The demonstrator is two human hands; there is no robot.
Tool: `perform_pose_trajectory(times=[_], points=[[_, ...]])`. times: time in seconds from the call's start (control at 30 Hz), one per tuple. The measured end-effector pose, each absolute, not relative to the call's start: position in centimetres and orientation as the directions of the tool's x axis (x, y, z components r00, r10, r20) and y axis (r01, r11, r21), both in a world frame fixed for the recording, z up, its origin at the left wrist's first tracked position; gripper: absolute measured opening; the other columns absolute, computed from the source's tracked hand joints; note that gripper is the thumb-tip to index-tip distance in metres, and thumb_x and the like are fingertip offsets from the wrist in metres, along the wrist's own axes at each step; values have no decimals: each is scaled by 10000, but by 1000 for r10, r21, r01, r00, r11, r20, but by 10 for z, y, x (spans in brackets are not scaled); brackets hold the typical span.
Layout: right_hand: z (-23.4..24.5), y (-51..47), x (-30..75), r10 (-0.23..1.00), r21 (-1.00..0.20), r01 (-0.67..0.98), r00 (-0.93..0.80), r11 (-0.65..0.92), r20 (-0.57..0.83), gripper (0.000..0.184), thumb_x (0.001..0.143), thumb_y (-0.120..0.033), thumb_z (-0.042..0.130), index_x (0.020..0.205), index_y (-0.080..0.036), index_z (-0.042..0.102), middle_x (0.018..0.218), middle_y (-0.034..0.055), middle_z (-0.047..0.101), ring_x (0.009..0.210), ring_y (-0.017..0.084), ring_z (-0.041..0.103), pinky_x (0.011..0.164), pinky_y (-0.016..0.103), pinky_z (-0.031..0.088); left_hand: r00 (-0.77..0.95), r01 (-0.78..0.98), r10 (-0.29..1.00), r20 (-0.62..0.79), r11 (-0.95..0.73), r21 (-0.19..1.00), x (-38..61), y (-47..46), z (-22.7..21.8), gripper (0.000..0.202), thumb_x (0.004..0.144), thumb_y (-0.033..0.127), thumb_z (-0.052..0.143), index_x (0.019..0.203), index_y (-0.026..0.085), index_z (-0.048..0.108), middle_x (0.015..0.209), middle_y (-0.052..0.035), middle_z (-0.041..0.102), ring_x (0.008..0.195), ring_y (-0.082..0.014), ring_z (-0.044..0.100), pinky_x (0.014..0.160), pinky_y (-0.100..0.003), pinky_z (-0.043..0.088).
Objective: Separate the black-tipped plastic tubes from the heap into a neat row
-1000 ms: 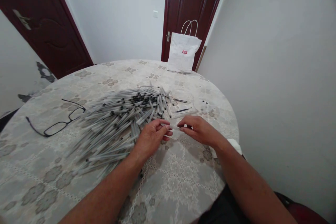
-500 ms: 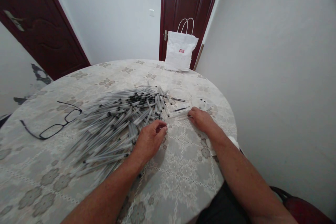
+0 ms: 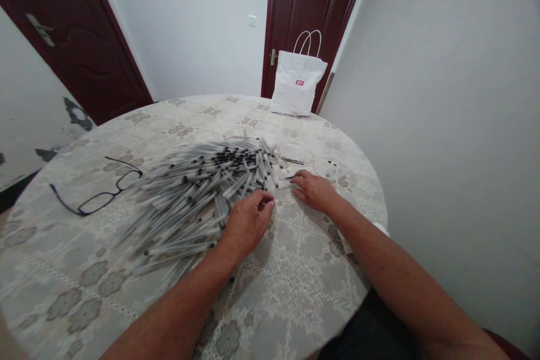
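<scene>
On the round counter (image 3: 363,171), right in front of us, lies a big pile of pens (image 3: 198,191). They are thin and clear with little black tips, all mixed up and pointing many ways.

Our left hand (image 3: 247,222) rests at the near right edge of the pile. Its fingers are bent down and close together. The tips touch the pens there, but we cannot tell if they pinch one.

Our right hand (image 3: 314,190) lies just to the right of the pile, palm down. Its fingers are close together and point at the pens. The fingertips touch a loose pen (image 3: 283,184) that lies by itself (we cannot tell if the hand grips it or only lies on it). The two hands are near each other but do not touch.

A flowery cloth (image 3: 291,275) covers the counter. A pair of black glasses (image 3: 99,194) lies open on the left side, well apart from both hands. A white paper bag (image 3: 298,83) with a small red mark stands at the far edge, in front of a dark red door (image 3: 312,0).
</scene>
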State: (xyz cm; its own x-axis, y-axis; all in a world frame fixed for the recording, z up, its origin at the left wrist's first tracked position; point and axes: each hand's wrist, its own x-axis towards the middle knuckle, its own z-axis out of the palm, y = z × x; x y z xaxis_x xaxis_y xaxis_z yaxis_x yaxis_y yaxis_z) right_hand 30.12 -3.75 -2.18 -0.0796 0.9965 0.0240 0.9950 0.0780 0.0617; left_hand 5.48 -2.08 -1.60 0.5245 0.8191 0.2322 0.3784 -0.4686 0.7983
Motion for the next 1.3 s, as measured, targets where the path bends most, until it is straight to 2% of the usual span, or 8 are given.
perform_pose_trajectory(times=[0.17,0.3,0.73,0.87,1.07,1.17,1.3], points=[[-26,-23,266,998,101,993,-58,57,13,402,1018,-492,401,1179,-220,649,1250,113,601,1015,233,654,819,314,486,510,399,823,250,-484,778,54,-20,-17,184,941,284,551,1015,219,706,939,-27,763,868,-180,703,797,-290,494],[-35,-18,251,999,99,995,7,-12,53,404,1035,-457,355,1087,-194,658,1162,118,622,968,227,659,781,308,483,513,403,819,257,-494,771,53,-20,-16,182,942,282,549,1016,219,703,942,-29,764,873,-186,704,799,-291,491],[-42,-14,263,991,115,987,104,-113,85,338,1051,-326,324,1113,-187,626,1149,129,604,972,221,637,785,314,483,522,411,801,291,-536,738,53,-22,-13,185,955,289,534,1002,212,695,938,-39,760,874,-197,706,805,-301,496],[-41,-8,261,987,100,986,126,-136,101,312,1050,-287,342,1111,-178,627,1144,132,607,1026,221,617,833,305,477,541,414,785,303,-562,716,53,-23,-13,184,959,282,525,1006,212,688,949,-42,756,896,-200,702,819,-308,492],[-32,-19,269,990,50,996,71,-77,124,286,1005,-321,449,1198,-189,614,1240,135,575,1081,241,603,891,317,475,556,424,764,328,-600,678,52,-24,-13,190,970,283,508,1010,210,679,968,-55,750,901,-205,696,822,-314,486],[-31,-25,275,994,50,998,42,-48,103,314,961,-271,515,1258,-207,593,1281,126,555,1103,245,602,876,307,481,565,433,751,343,-623,651,52,-25,-13,194,978,284,496,1018,209,670,962,-58,742,890,-204,690,814,-316,480],[-33,-23,275,995,63,995,73,-77,67,285,1002,-217,437,1237,-199,597,1294,132,542,1095,224,610,878,295,480,571,453,743,350,-640,621,52,-26,-14,194,984,282,485,1015,205,660,935,-61,731,875,-205,684,809,-318,478]])
